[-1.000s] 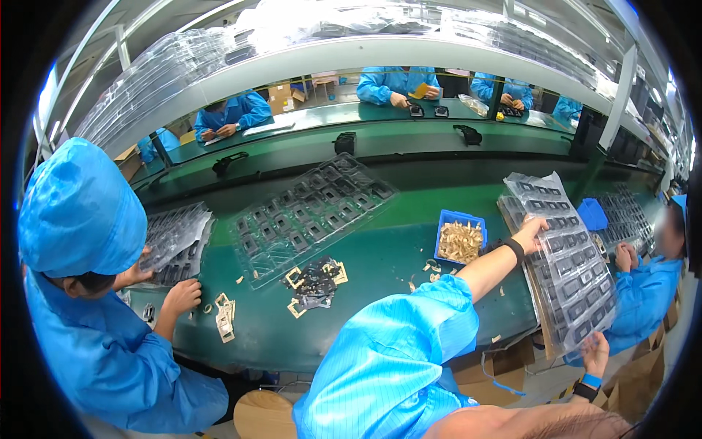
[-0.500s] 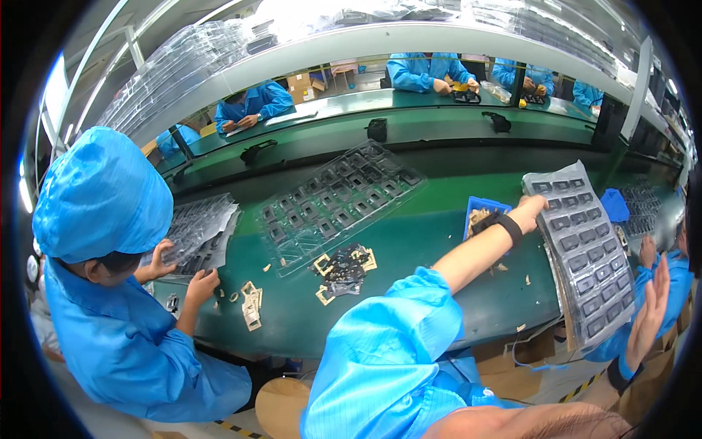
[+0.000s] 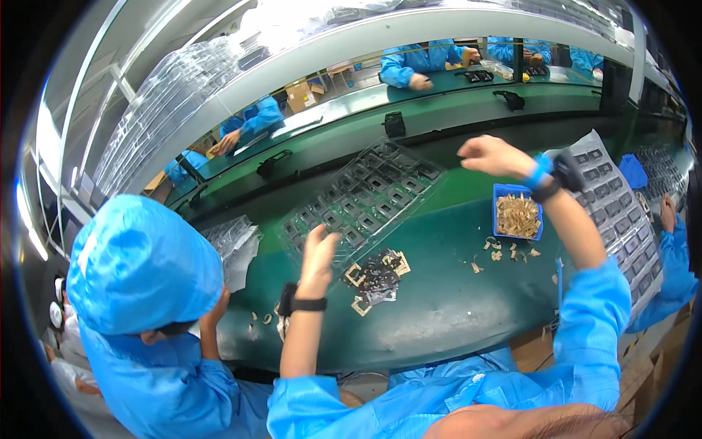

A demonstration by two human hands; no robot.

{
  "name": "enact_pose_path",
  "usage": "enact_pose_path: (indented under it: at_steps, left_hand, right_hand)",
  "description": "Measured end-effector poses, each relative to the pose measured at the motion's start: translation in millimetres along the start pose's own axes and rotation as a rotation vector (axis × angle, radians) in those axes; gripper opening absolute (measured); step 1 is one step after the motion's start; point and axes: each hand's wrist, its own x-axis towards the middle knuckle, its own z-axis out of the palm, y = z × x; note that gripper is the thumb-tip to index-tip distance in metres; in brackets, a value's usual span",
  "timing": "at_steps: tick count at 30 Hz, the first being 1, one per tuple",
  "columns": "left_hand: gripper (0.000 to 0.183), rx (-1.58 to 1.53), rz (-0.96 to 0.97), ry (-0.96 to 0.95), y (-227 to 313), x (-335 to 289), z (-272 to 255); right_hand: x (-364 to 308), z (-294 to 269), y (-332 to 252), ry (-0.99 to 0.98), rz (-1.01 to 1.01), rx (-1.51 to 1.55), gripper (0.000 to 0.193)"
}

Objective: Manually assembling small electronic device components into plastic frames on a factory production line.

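A clear plastic tray (image 3: 365, 233) with rows of small black frame-shaped parts (image 3: 354, 235) lies slanted on the green bench. My left hand (image 3: 319, 256), a black band at its wrist, is over the tray's near left edge, fingers apart and nothing visible in them. Beyond the tray's far right corner hovers my right hand (image 3: 491, 156), fingers loosely bent and empty as far as I see. Black and blue bands circle that wrist. To the right, behind my right forearm, leans a tray sheet (image 3: 621, 219) with dark parts.
A blue bin (image 3: 540, 235) of tan scraps stands at right, with loose scraps around it. Black and tan pieces (image 3: 380, 276) are heaped before the tray. A co-worker in a blue cap (image 3: 142, 263) sits close at left. Black items (image 3: 395, 124) lie on the far belt.
My left hand has let go of the tray sheet at right and moved left to the clear tray. My right hand has come up from the right edge to beyond that tray.
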Motion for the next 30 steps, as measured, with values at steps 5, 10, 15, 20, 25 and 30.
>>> enact_pose_path:
  at_steps: [5,10,15,20,25,30]
  left_hand:
    - [0.081,-0.069,-0.409,0.317,-56,11,-113]
    - [0.061,-0.336,-0.585,0.315,-72,24,-119]
    - [0.041,-0.355,-0.610,0.137,-92,49,-131]
    - [0.030,-0.398,-0.533,0.146,-112,66,-134]
    - [0.028,-0.382,-0.496,0.107,-122,67,-148]
    - [0.029,-0.381,-0.470,0.131,-103,52,-146]
  right_hand:
    - [129,99,60,-0.001,0.367,-0.157,0.038]
    - [159,151,108,0.004,0.499,-0.225,0.038]
    - [162,168,109,0.023,0.529,-0.206,0.059]
    - [153,159,113,-0.233,0.447,-0.185,0.063]
    - [153,179,111,-0.175,0.343,-0.307,0.040]
    - [138,157,81,-0.040,0.462,-0.182,0.036]
